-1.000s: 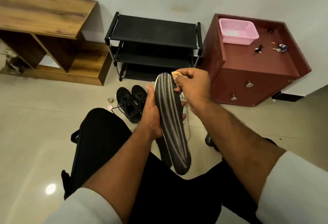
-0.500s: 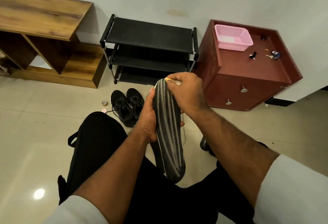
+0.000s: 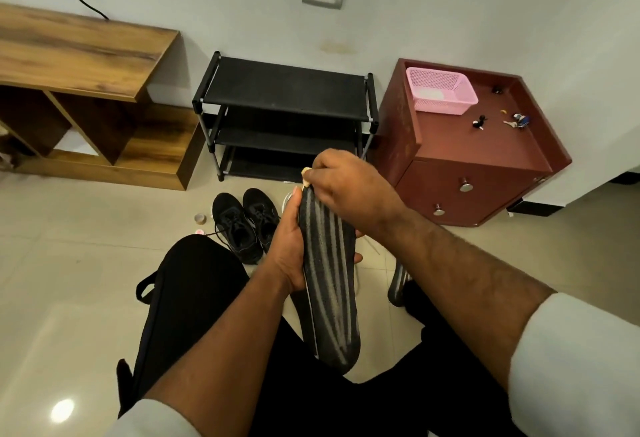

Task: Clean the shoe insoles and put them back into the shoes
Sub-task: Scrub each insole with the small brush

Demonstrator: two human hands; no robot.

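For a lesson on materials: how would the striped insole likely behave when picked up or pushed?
The insole is thin, so probably light and bendy. The left hand holds its middle and neither end droops, which suggests some stiffness. Being flat, it should slide, not roll.

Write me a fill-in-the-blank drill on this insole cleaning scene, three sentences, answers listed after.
1. The left hand grips the striped insole while the right hand works at its ____ end.
2. The pair of black shoes stands on the floor in front of the black ____.
3. The basket on the red cabinet is ____ in colour.

Missing words: top; shoe rack; pink
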